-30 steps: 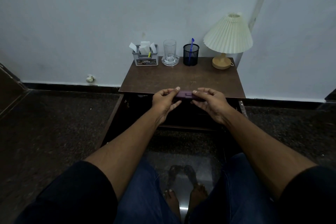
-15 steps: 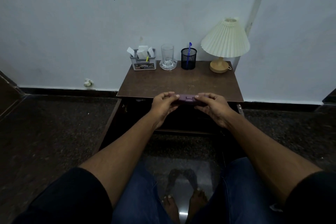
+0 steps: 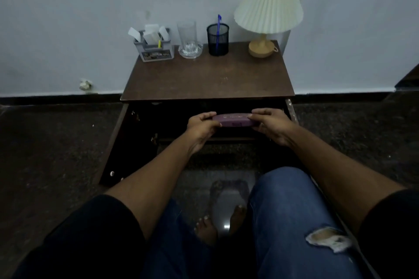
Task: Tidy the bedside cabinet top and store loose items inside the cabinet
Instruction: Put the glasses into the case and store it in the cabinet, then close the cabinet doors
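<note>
Both hands were on it! The left hand (image 3: 202, 125) pinched one end of the flat purple rectangular case (image 3: 235, 120) and the right hand (image 3: 269, 123) clamped the other, each grip closed around the case, which hung level in the air just below the front edge of the brown wooden bedside cabinet (image 3: 208, 79), in front of its dark open compartment. The cabinet's left door (image 3: 123, 142) stood swung wide; what lay inside was too dark to make out.

Up top, a tidy back row: the grey organiser box stuffed with white paper slips (image 3: 154, 46), the clear drinking glass standing in a glass dish (image 3: 188, 38), the black mesh pen cup with a blue pen (image 3: 218, 39), and the cream pleated lamp on a wooden base (image 3: 267, 7). The front of the table was bare.

The job here looked like sliding the case inside. Best done level, going in straight under the overhanging top, both ends supported until it rested on the shelf, then letting go. The likely snag was clipping the top's edge or setting it down blind in that shadow, so a low, slow entry would have served well.
</note>
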